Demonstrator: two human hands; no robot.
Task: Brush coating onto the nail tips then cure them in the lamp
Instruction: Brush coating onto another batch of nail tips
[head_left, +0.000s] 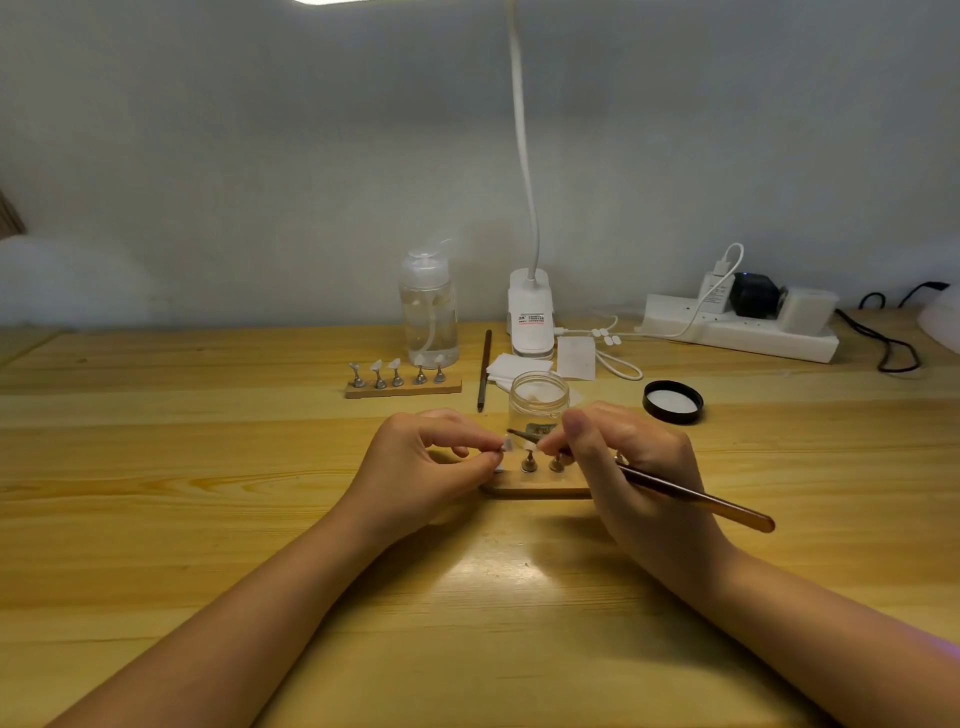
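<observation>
My left hand (434, 462) pinches a small pale nail tip (506, 445) between thumb and fingers, just above the left end of a wooden stand (535, 487). My right hand (628, 457) grips a brown brush (696, 499); its bristle end (514, 433) points left, close to the held tip. Two metal pegs with nail tips (530, 457) stand on this wooden stand between my hands. An open clear jar (537, 397) sits right behind them. A second stand (402, 387) with several nail tips is farther back on the left.
A black jar lid (672, 401) lies to the right. Behind are a clear pump bottle (428, 312), a spare brush (484, 369), white wipes (574, 357), a white clip lamp (530, 317) and a power strip (743, 327) with cables.
</observation>
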